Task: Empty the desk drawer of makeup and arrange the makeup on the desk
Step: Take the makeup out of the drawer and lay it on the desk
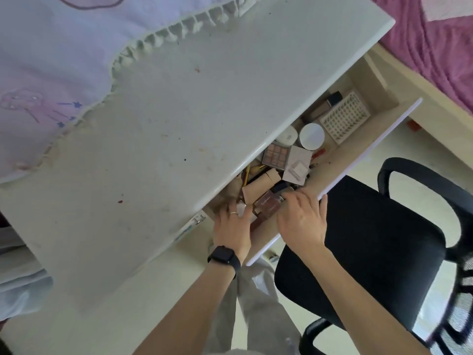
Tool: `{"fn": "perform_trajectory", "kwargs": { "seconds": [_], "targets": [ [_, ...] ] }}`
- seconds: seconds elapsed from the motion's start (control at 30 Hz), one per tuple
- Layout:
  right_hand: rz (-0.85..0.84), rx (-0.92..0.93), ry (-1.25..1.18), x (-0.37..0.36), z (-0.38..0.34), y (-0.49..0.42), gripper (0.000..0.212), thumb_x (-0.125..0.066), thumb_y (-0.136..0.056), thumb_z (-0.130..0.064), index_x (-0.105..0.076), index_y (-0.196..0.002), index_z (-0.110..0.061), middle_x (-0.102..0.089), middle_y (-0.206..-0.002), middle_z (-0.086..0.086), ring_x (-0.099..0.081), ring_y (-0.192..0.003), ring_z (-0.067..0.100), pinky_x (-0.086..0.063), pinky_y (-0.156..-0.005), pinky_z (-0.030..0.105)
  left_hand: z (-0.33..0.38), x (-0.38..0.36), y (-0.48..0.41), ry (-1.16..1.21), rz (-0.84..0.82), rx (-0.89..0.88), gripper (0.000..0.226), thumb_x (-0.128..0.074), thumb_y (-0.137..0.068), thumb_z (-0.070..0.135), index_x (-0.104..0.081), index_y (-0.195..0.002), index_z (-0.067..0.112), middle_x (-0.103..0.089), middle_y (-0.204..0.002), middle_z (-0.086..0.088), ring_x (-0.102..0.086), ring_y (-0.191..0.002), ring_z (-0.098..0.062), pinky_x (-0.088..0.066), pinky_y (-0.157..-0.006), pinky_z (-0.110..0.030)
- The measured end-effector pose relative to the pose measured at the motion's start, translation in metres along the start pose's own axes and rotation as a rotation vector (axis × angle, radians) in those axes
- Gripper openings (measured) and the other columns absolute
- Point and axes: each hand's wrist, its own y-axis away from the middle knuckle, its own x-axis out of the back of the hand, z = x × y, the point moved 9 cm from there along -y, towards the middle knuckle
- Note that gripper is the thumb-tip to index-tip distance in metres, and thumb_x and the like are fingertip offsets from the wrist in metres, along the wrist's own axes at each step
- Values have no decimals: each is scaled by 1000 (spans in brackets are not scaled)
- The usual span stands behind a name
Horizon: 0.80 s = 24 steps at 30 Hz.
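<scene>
The open desk drawer (363, 147) is crowded with makeup: an eyeshadow palette (276, 155), a round white jar (311, 136), a pale square box (298, 167), beige tubes (261, 184), a dark-capped foundation bottle (326, 105) and a brown translucent bottle (268, 204). My left hand (232, 225), with a ring and a black watch, reaches into the drawer's near end; its fingertips are hidden among the items. My right hand (302, 220) curls its fingers round the right end of the brown bottle, thumb by the drawer front. The white desk top (179, 119) is stained.
A lilac cloth with a fringed edge (64, 73) covers the desk's far side. A perforated white tray (344, 119) sits in the drawer's far end. A black office chair (378, 247) stands close behind the drawer front. A purple bedspread (440, 47) lies beyond.
</scene>
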Motion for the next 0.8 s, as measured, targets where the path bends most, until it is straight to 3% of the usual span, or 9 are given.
{"fn": "perform_trajectory", "kwargs": {
  "seconds": [0.07,0.1,0.23,0.4,0.57,0.7,0.8],
  "targets": [
    [-215,19,166,-23,-8,-10,36,-52,-95,-29,-60,-129,-21,-64,-127,-2,-49,-133,24,6,-122,57,2,-5,-6,-31,19,11,60,-60,-89,10,-39,-140,32,-28,-153,-11,-49,-116,-33,-42,-98,-41],
    [-287,26,245,-32,-11,-15,35,-49,-96,-34,-58,-127,-22,-65,-124,-3,-52,-128,24,8,-120,57,2,-6,-7,-50,43,17,59,-61,-87,8,-42,-138,31,-31,-151,-10,-52,-109,-31,-43,-95,-41],
    [-361,15,385,-48,-20,-31,42,-53,-93,-50,-53,-123,-20,-64,-124,3,-56,-118,28,-16,-112,56,7,-3,-4,-167,166,-24,51,-76,-69,11,-68,-115,28,-63,-119,-8,-60,-72,-26,-50,-75,-36],
    [-358,10,462,-58,-22,-38,59,-55,-90,-60,-51,-130,-17,-60,-130,8,-52,-123,30,-25,-111,54,5,-7,-6,-171,198,-13,43,-78,-65,11,-72,-104,27,-65,-101,-8,-55,-58,-27,-51,-70,-35],
    [-351,43,487,-63,-23,-38,61,-54,-91,-60,-50,-132,-15,-58,-132,9,-51,-123,31,-29,-110,55,7,-9,-10,-169,219,-22,41,-73,-71,12,-69,-110,26,-64,-103,-8,-54,-56,-25,-51,-72,-35],
    [-375,43,469,-65,-23,-41,57,-51,-89,-56,-51,-128,-13,-58,-129,9,-52,-120,30,-32,-107,52,2,-1,-7,-106,263,-24,48,-80,-57,6,-73,-103,19,-65,-95,-11,-56,-56,-28,-52,-67,-34],
    [-366,28,432,-56,-17,-44,65,-51,-83,-63,-52,-126,-15,-59,-126,7,-53,-118,29,-32,-105,49,-5,-15,-9,-29,111,-35,72,-83,-62,21,-57,-129,14,-59,-115,-11,-61,-85,-30,-48,-85,-37]
  ]
}}
